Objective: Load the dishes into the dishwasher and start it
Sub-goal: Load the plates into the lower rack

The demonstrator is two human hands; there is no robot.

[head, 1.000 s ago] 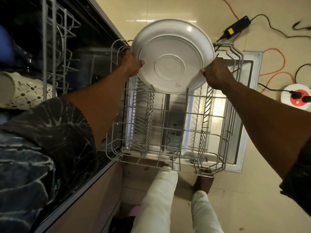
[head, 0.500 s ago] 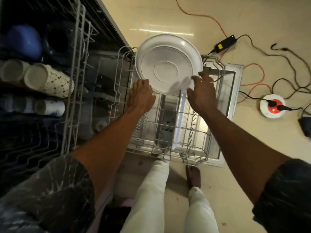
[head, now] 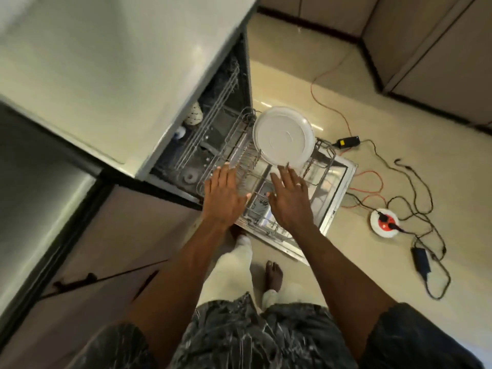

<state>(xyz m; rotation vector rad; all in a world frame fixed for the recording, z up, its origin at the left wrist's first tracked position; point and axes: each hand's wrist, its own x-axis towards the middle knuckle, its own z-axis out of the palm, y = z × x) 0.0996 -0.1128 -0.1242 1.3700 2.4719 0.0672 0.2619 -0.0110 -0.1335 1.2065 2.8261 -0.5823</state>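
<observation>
Cables (head: 410,179) (orange, black) cross the floor (head: 372,262).

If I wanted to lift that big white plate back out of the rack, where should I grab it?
Grab the white plate by its rim, one hand on each side edge, coming down from above. It stands on edge in the lower rack, so its bottom sits among the wires, while its top and sides are free. Both the left hand and right hand are open and empty.

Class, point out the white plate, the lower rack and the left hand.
Plate (head: 283,136): head view, centre of its underside.
Lower rack (head: 324,153): head view, far wire rim.
Left hand (head: 223,196): head view, back of hand.
</observation>
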